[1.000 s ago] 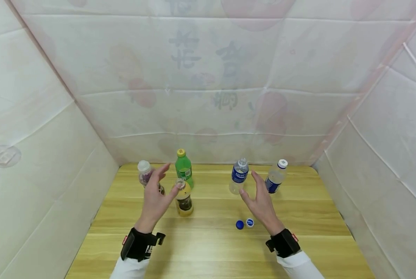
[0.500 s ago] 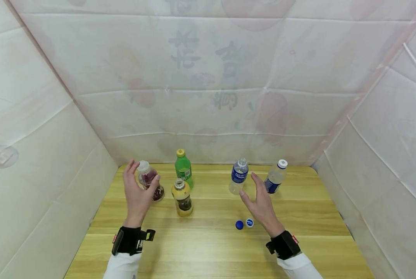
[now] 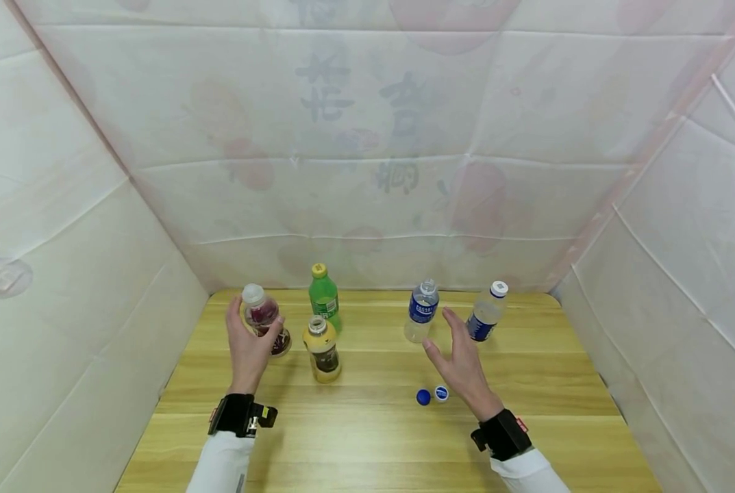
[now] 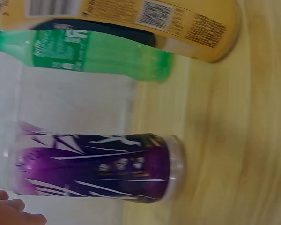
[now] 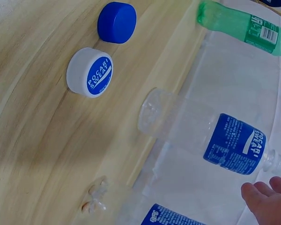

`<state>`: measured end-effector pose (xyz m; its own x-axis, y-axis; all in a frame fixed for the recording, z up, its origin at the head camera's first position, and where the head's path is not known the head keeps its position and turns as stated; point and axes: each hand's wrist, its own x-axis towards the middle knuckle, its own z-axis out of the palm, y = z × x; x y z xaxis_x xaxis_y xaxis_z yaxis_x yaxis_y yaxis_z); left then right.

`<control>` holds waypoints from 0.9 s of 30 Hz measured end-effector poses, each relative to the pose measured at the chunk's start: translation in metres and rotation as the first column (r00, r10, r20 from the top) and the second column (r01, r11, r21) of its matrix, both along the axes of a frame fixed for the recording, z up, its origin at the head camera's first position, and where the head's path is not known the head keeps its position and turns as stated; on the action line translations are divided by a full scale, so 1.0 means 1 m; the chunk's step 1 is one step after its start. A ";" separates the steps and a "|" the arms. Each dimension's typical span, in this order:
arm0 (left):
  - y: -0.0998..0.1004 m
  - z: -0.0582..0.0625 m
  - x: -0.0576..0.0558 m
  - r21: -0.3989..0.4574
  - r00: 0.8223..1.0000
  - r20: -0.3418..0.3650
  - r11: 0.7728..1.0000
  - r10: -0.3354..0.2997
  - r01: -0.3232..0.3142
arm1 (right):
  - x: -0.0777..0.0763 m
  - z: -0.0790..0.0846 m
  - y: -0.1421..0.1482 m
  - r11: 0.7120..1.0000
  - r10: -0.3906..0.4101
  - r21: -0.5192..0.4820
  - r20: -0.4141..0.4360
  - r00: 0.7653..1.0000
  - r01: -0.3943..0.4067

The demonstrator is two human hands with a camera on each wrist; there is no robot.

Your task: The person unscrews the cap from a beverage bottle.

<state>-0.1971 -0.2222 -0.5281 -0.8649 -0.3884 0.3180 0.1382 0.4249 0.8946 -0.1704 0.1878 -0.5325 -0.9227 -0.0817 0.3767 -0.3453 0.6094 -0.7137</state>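
My left hand [image 3: 248, 352] reaches around a purple-labelled bottle [image 3: 262, 313] with a whitish cap, thumb and fingers spread to either side. The left wrist view shows the fingertips [image 4: 18, 213] close to the upper part of this upright bottle; whether they touch it is unclear. My right hand [image 3: 466, 370] hovers with fingers apart, nearest a capless Pocari Sweat bottle [image 3: 422, 311]. In the right wrist view, its fingertips [image 5: 257, 193] lie near that bottle's neck and hold nothing. A capped clear bottle [image 3: 488, 311] with a blue label stands just beyond the right hand.
Right of the left hand stands a capless yellow bottle [image 3: 322, 352], with a yellow-capped green bottle [image 3: 325, 301] behind it. A blue cap [image 3: 423, 397] and a white-and-blue cap [image 3: 441, 394] lie on the wooden table [image 3: 367, 445]. Fabric walls [image 3: 367, 205] enclose the table.
My left hand has moved left from the yellow bottle to the purple-labelled bottle, then slightly in around it. The right hand stays nearly still.
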 end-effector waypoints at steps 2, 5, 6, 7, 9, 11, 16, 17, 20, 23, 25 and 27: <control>0.000 -0.005 -0.003 0.009 1.000 0.023 1.000 0.001 -0.001 | 0.000 0.000 0.000 1.000 0.000 0.000 0.000 1.000 0.000; -0.002 -0.012 -0.007 0.026 0.999 0.047 1.000 0.003 -0.004 | 0.000 0.001 0.000 1.000 0.004 -0.002 0.009 1.000 -0.004; -0.002 -0.014 -0.009 0.032 0.999 0.050 0.999 0.000 -0.002 | 0.001 0.001 0.000 1.000 0.005 -0.004 0.011 1.000 -0.005; -0.002 -0.016 -0.010 0.042 0.999 0.051 0.999 -0.003 0.001 | 0.001 0.001 0.000 1.000 0.006 -0.005 0.014 1.000 -0.006; -0.003 -0.021 -0.013 0.061 0.999 0.049 0.998 -0.013 0.010 | 0.001 0.001 -0.001 1.000 0.006 -0.007 0.017 1.000 -0.006; -0.003 -0.025 -0.015 0.083 0.999 0.048 0.996 -0.018 0.014 | 0.001 0.000 -0.001 1.000 0.005 -0.005 0.018 1.000 -0.005; -0.003 -0.036 -0.018 0.129 0.997 0.074 0.992 -0.013 0.003 | 0.000 -0.002 -0.002 1.000 0.004 -0.001 0.015 1.000 -0.004; -0.003 -0.037 -0.019 0.135 0.997 0.082 0.991 -0.010 -0.001 | 0.000 -0.002 -0.002 1.000 0.004 -0.003 0.014 1.000 -0.004; -0.004 -0.040 -0.020 0.146 0.995 0.098 0.989 -0.001 -0.013 | 0.000 -0.003 -0.002 1.000 0.007 -0.011 0.016 1.000 -0.007; -0.004 -0.042 -0.020 0.153 0.994 0.113 0.988 0.002 -0.020 | 0.001 -0.004 -0.002 1.000 0.006 -0.010 0.018 1.000 -0.005; -0.004 -0.043 -0.019 0.154 0.993 0.121 0.988 0.005 -0.024 | 0.002 -0.004 -0.002 1.000 0.003 -0.010 0.016 1.000 -0.003; -0.004 -0.045 -0.019 0.156 0.992 0.125 0.987 0.008 -0.028 | 0.003 -0.004 -0.001 1.000 0.002 -0.009 0.012 1.000 -0.002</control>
